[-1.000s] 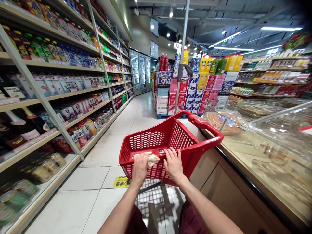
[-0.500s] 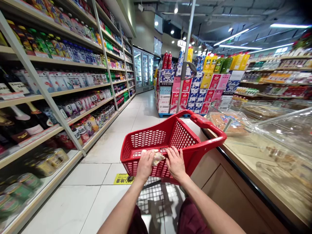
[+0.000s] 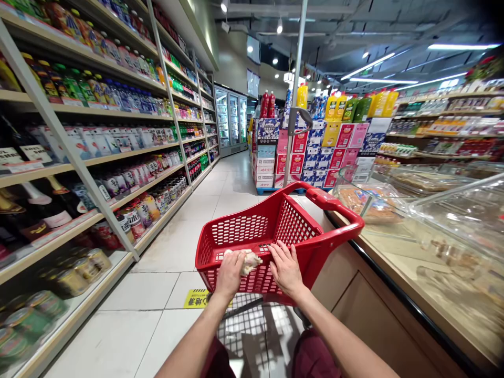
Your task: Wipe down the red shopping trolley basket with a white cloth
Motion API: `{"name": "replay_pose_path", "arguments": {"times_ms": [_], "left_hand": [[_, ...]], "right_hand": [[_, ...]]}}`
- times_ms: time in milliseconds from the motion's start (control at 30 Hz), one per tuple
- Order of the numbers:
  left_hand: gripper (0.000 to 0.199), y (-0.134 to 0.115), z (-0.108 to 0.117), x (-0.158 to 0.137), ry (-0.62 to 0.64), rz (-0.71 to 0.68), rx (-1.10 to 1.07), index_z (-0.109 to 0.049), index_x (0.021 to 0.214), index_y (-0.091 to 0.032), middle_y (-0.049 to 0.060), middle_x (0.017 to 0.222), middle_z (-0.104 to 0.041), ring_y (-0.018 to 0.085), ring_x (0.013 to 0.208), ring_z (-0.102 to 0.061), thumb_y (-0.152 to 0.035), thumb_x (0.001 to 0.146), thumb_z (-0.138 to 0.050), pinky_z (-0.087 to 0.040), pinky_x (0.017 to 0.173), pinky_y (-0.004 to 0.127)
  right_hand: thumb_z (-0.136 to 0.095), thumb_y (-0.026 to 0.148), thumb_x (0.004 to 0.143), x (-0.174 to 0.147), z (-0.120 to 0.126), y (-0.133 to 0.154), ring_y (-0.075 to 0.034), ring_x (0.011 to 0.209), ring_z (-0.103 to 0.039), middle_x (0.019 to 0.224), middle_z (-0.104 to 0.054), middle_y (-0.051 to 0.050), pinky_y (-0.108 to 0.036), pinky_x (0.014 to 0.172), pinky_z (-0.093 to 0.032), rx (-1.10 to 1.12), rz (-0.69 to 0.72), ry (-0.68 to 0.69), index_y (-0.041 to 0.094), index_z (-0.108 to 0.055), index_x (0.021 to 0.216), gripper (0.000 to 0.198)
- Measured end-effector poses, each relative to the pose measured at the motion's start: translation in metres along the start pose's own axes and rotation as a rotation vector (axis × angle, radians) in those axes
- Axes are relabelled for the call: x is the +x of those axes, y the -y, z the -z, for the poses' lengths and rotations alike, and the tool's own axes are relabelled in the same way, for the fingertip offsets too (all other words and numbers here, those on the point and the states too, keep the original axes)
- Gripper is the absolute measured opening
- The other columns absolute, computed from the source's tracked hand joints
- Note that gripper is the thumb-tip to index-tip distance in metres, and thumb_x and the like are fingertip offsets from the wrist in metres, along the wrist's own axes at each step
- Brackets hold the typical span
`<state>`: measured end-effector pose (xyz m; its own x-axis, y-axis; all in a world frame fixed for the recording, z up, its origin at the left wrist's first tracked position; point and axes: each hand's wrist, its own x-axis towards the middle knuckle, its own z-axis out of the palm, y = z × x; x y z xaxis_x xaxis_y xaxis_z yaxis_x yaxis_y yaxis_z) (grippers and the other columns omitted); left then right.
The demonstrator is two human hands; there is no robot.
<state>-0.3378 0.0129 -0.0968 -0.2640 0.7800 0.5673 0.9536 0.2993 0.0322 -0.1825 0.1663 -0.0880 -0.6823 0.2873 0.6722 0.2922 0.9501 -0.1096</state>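
Red and perforated, the shopping cart (image 3: 310, 255) stood beneath the fingers; the left hand (image 3: 229, 276) held them curled over a pale cloth (image 3: 251, 261), the right hand (image 3: 286, 266) resting beside it, fingers slightly spread.

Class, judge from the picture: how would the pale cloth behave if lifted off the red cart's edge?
The pale cloth would probably hang floppy, since it bunches in loose folds beneath the left hand. It is likely light, being a small wad. Its crumpled shape seems unlikely to roll.
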Motion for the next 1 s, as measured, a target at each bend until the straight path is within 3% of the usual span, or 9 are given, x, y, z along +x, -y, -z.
{"name": "replay_pose_path", "arguments": {"times_ms": [100, 233, 300, 500, 700, 800, 933, 1000], "left_hand": [[0.035, 0.01, 0.01, 0.001, 0.043, -0.03, -0.022, -0.047, 0.115, -0.02, 0.007, 0.11, -0.059, 0.017, 0.101, -0.053, -0.013, 0.082, -0.038, -0.042, 0.09, 0.039], [0.038, 0.044, 0.024, -0.017, 0.051, 0.051, 0.016, -0.047, 0.115, -0.023, 0.004, 0.104, -0.061, 0.016, 0.096, -0.056, -0.011, 0.08, -0.038, -0.047, 0.082, 0.033], [0.039, 0.05, 0.022, -0.023, 0.027, 0.082, 0.066, -0.049, 0.113, -0.022, 0.004, 0.103, -0.062, 0.016, 0.094, -0.057, -0.008, 0.078, -0.038, -0.047, 0.08, 0.032], [0.039, 0.02, -0.003, -0.019, -0.057, 0.113, 0.177, -0.053, 0.111, -0.016, 0.008, 0.104, -0.064, 0.018, 0.092, -0.058, -0.006, 0.077, -0.036, -0.048, 0.083, 0.032], [0.047, -0.023, -0.014, -0.011, -0.019, 0.003, 0.175, -0.044, 0.123, -0.015, 0.01, 0.12, -0.056, 0.018, 0.104, -0.055, -0.005, 0.078, -0.033, -0.047, 0.084, 0.032], [0.05, -0.019, -0.008, -0.022, 0.006, -0.106, 0.118, -0.037, 0.128, -0.015, 0.012, 0.129, -0.048, 0.018, 0.11, -0.051, -0.004, 0.079, -0.032, -0.046, 0.087, 0.033], [0.041, -0.004, -0.004, -0.039, -0.015, -0.24, 0.072, -0.043, 0.123, -0.014, 0.012, 0.124, -0.053, 0.019, 0.117, -0.046, -0.01, 0.083, -0.034, -0.044, 0.092, 0.037], [0.038, -0.01, -0.011, -0.036, -0.025, -0.241, 0.048, -0.046, 0.121, -0.015, 0.011, 0.121, -0.055, 0.02, 0.117, -0.045, -0.012, 0.084, -0.034, -0.044, 0.093, 0.04]], "right_hand": [[-0.039, 0.022, 0.084, 0.0, 0.001, -0.006, -0.022, 0.123, -0.035, 0.124, -0.054, -0.004, -0.044, 0.107, -0.011, 0.004, 0.03, 0.015, 0.017, -0.051, 0.12, 0.039], [-0.038, 0.022, 0.085, 0.001, -0.005, -0.012, -0.022, 0.126, -0.032, 0.127, -0.051, -0.004, -0.044, 0.107, -0.01, 0.009, 0.051, 0.021, 0.017, -0.05, 0.122, 0.04], [-0.038, 0.022, 0.085, 0.005, -0.008, -0.015, -0.022, 0.127, -0.031, 0.128, -0.05, -0.004, -0.045, 0.107, -0.009, 0.009, 0.05, 0.03, 0.017, -0.049, 0.124, 0.04], [-0.035, 0.024, 0.087, 0.026, -0.005, -0.027, -0.023, 0.128, -0.03, 0.128, -0.05, -0.005, -0.048, 0.106, -0.013, -0.013, -0.063, 0.108, 0.017, -0.051, 0.121, 0.038], [-0.031, 0.027, 0.089, 0.022, -0.014, -0.006, -0.021, 0.127, -0.032, 0.13, -0.048, -0.006, -0.049, 0.104, -0.019, 0.044, -0.098, 0.223, 0.02, -0.049, 0.122, 0.039], [-0.029, 0.027, 0.09, 0.018, -0.014, -0.007, -0.021, 0.127, -0.031, 0.13, -0.048, -0.006, -0.051, 0.103, -0.018, 0.048, -0.17, 0.245, 0.022, -0.049, 0.122, 0.038], [-0.03, 0.028, 0.089, 0.012, -0.012, -0.018, -0.022, 0.128, -0.029, 0.132, -0.045, -0.006, -0.051, 0.103, -0.019, 0.045, -0.234, 0.274, 0.022, -0.049, 0.122, 0.038], [-0.031, 0.028, 0.089, 0.006, -0.014, -0.02, -0.022, 0.129, -0.028, 0.134, -0.043, -0.006, -0.048, 0.102, -0.024, 0.064, -0.211, 0.263, 0.021, -0.047, 0.124, 0.039]]}}
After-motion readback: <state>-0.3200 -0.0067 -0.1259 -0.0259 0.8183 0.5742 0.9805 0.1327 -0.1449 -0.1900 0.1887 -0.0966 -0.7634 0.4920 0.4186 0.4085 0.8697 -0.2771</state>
